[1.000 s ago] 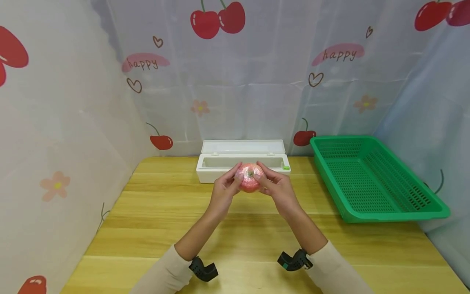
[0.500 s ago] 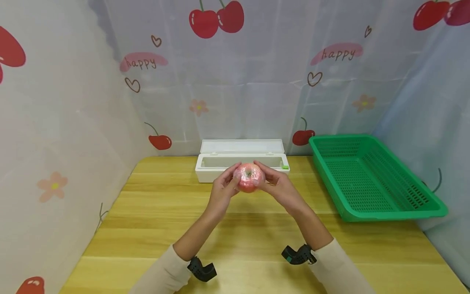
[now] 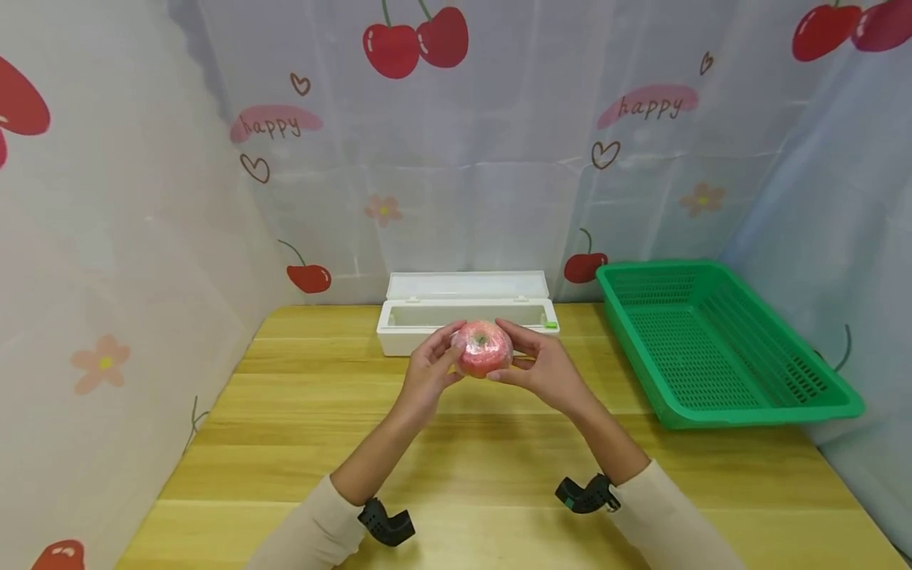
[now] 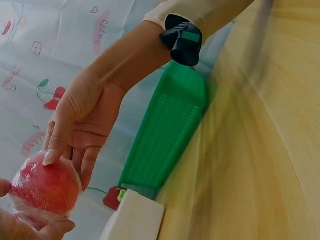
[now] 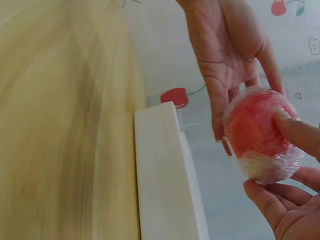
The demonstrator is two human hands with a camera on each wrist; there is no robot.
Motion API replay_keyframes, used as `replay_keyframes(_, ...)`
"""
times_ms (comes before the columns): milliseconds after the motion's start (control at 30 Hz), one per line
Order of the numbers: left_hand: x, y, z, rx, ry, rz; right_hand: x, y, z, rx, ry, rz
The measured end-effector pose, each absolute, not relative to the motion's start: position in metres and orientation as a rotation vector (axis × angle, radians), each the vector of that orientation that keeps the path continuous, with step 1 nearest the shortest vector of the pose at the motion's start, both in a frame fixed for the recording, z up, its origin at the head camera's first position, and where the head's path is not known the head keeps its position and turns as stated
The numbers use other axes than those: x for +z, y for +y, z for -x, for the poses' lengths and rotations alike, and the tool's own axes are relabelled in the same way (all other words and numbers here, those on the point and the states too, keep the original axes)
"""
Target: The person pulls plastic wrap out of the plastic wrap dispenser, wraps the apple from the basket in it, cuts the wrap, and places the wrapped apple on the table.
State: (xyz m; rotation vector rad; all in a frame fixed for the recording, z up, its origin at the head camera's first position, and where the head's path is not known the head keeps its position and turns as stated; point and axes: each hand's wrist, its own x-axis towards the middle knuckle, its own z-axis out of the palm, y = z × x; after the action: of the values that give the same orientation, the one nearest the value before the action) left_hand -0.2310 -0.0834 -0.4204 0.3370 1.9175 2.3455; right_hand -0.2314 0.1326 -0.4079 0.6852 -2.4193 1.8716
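Observation:
A red apple [image 3: 482, 349] wrapped in clear cling film is held up over the table, its stem end showing in the head view. My left hand [image 3: 425, 375] grips its left side, thumb towards me and fingers round the back. From the other side my right hand [image 3: 547, 372] pinches it between thumb and fingers. Crinkled film stands out on the apple [image 5: 260, 132] in the right wrist view. Behind the apple sits a long white box [image 3: 399, 342] with its lid raised; the hands and apple hide part of its front.
A green plastic basket [image 3: 673, 404] stands at the right of the wooden table [image 3: 321, 443]. Cherry-printed curtains [image 3: 492, 206] hang behind and along both sides. A black camera is strapped at each wrist.
The right thumb has slid down from near the stem to the apple's lower right edge, and the right forearm has shifted slightly rightward. Both hands keep the apple in nearly the same place.

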Motion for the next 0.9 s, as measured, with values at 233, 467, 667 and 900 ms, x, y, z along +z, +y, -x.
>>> replay_keyframes(233,-0.425,-0.097,0.237,2.138,1.926,-0.575,-0.412,0.133,0.230,1.857,-2.435,-0.621)
replay_keyframes(467,-0.427,-0.116,0.246,1.877,2.027,-0.788,-0.418,0.137,0.228,1.861,-2.475,-0.595)
replay_keyframes(667,-0.427,-0.123,0.249,1.825,1.986,-0.880,-0.420,0.139,0.225,1.893,-2.508,-0.576)
replay_keyframes(900,-0.436,-0.122,0.251,1.863,2.013,-0.875,-0.424,0.135,0.225,1.933,-2.487,-0.599)
